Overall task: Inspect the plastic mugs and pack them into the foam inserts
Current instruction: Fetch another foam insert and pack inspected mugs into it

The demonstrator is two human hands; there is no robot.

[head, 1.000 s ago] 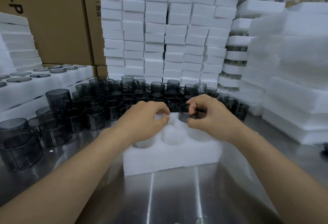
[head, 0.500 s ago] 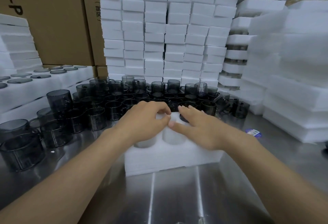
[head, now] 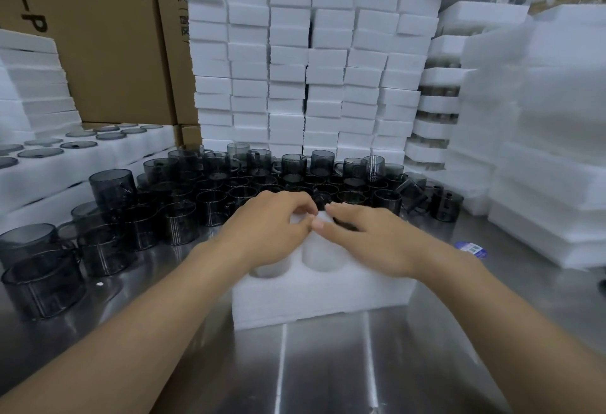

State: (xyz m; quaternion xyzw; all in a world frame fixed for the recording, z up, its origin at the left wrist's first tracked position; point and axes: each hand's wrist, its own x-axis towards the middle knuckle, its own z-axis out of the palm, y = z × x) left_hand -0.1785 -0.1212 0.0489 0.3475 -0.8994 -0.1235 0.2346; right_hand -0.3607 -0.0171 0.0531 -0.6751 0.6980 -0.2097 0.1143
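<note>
A white foam insert (head: 321, 295) with round pockets lies on the steel table in front of me. My left hand (head: 272, 230) rests on its far left part, the fingers curled over the foam's far edge. My right hand (head: 367, 236) lies flat, fingers straight, pressing on a dark smoky plastic mug (head: 345, 225) sunk in a far pocket; only a sliver of the mug shows under the fingers. Two near pockets (head: 319, 257) look white. A crowd of loose grey transparent mugs (head: 229, 184) stands just behind and to the left of the insert.
Tall stacks of white foam blocks (head: 288, 62) rise behind the mugs, with more foam piles (head: 551, 138) at the right. Filled inserts (head: 59, 164) lie at the left, in front of cardboard boxes (head: 108, 36). A small blue sticker (head: 470, 247) lies on the steel table (head: 328, 364).
My right hand lowered the mug it was gripping into the far pocket, let go and flattened over it. The left hand has stayed on the insert.
</note>
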